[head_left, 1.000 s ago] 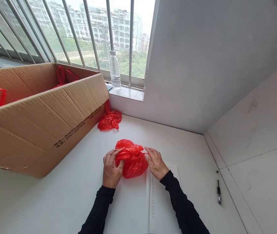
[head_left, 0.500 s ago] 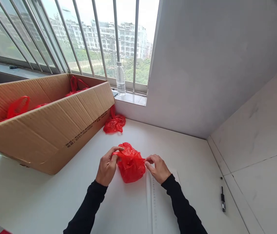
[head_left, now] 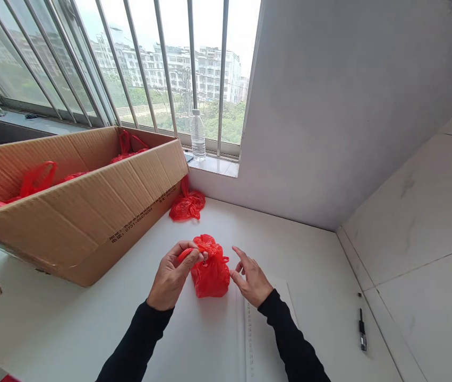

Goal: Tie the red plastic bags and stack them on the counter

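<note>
A full red plastic bag (head_left: pixel 211 277) stands on the white table in front of me, its top gathered and twisted; what it contains is hidden. My left hand (head_left: pixel 173 273) pinches the bag's gathered handle at its upper left. On the other side, my right hand (head_left: pixel 250 277) is just off the bag, thumb and fingers spread with nothing between them. A small red loop sticks out from the bag toward that hand.
At the left stands a long cardboard box (head_left: pixel 78 223) holding several red bags. Another red bag (head_left: pixel 188 204) lies by its far corner. A spiral notebook (head_left: pixel 267 329) lies under my right forearm, and a pen (head_left: pixel 362 331) farther right. A water bottle (head_left: pixel 197 136) stands on the windowsill.
My right hand has let go of the bag's right side and its fingers have opened. The left hand still grips the handle, now twisted tighter, and the bag looks narrower.
</note>
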Tool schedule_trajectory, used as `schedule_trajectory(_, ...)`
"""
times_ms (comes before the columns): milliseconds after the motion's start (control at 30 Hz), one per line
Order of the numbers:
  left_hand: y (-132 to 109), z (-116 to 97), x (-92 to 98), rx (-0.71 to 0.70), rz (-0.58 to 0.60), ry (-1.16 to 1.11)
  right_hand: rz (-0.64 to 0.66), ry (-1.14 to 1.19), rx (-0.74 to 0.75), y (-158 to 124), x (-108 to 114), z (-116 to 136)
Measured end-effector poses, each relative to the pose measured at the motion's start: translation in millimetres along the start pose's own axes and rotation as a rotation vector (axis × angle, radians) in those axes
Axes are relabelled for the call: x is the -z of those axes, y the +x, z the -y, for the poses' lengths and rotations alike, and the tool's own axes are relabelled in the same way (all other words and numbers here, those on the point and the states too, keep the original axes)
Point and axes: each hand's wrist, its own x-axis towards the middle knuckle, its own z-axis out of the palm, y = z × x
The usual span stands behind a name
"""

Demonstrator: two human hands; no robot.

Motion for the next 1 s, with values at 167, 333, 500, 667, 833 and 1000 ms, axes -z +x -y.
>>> schedule_trajectory(167, -0.3, 1.0, 0.2, -0.058, 0.06, 0.198, -0.043, -0.051, 0.052, 2.1, -4.9, 3.4)
schedule_trajectory(333, 5.1, 0.3, 11.0, -0.046, -0.078, 0.066, -0.144, 0.183, 0.042, -1.0, 13.2, 11.9)
schedule_trajectory(500, 4.1, -0.8, 13.5, -0.014, -0.095, -0.088, 0.025, 0.15, 0.034, -1.0, -1.0, 7.4)
schedule_trajectory(667, 6.3, -3.3, 13.1, -0.019, -0.163, -0.123, -0.029, 0.222, -0.002, 3.8, -1.1, 11.6)
schedule_trajectory(833, 5.1, -5.9, 4.6, -0.049, -0.25, -0.134, -0.11, 0.883, -0.081, -4.9, 24.7, 37.9)
schedule_trajectory(1000, 13.4, 7.0, 12.3, 0.012, -0.391, -0.219, -0.085, 1.445, -0.273, -9.5, 34.8, 45.5)
